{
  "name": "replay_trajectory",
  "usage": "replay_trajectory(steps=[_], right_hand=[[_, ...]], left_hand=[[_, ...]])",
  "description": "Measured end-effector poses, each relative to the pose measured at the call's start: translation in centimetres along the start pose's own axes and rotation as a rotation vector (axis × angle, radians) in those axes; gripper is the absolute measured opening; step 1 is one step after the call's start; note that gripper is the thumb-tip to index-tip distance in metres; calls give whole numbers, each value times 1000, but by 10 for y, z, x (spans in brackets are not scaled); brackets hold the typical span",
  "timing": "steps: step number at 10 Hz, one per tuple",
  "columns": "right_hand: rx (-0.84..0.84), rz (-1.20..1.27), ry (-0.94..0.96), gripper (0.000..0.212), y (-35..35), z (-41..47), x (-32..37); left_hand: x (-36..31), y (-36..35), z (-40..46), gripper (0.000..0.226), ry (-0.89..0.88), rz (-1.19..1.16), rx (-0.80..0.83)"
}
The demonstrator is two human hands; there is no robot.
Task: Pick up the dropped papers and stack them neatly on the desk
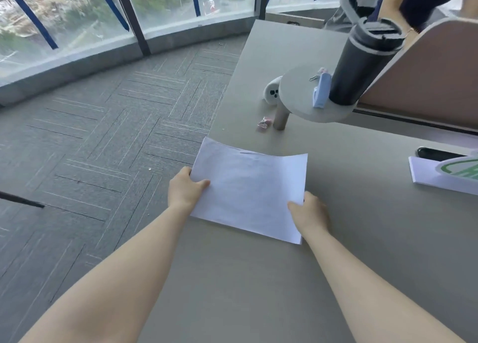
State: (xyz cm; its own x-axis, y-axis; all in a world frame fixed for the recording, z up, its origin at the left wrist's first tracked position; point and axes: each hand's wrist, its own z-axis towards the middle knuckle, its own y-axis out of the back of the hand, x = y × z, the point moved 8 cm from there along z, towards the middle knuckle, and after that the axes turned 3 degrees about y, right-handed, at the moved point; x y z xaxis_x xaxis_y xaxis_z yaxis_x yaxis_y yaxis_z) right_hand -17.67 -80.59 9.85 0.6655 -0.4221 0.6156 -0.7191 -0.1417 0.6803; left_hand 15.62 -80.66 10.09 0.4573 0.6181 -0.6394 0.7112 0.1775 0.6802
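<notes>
A thin stack of white papers (249, 187) lies at the left edge of the grey desk (258, 278), its far left corner hanging slightly over the carpet. My left hand (184, 189) grips the stack's left edge, thumb on top. At the stack's right edge, my right hand (310, 214) holds it with the thumb resting on the paper. The far edge of the sheets curls up a little.
A small round raised shelf (297, 102) carries a dark tumbler (362, 61) and a light blue item (320, 90). Under it lie a white controller (271, 92) and a pink wrapper (263, 123). A white notepad (439, 174) and phone (437, 153) lie right. Another person (413, 1) stands behind the divider (426, 79).
</notes>
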Motion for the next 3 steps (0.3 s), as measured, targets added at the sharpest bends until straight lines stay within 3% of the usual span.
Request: replay_trajectory(steps=[1, 2, 3], right_hand=[[-47, -77, -34, 11, -3, -2, -6], [-110, -114, -83, 27, 4, -5, -10], [-176, -82, -94, 34, 15, -10, -15]], left_hand=[[2, -4, 2, 44, -25, 101, -41], [-1, -3, -1, 63, 15, 193, -43], [-1, 4, -11, 69, 12, 321, -112]])
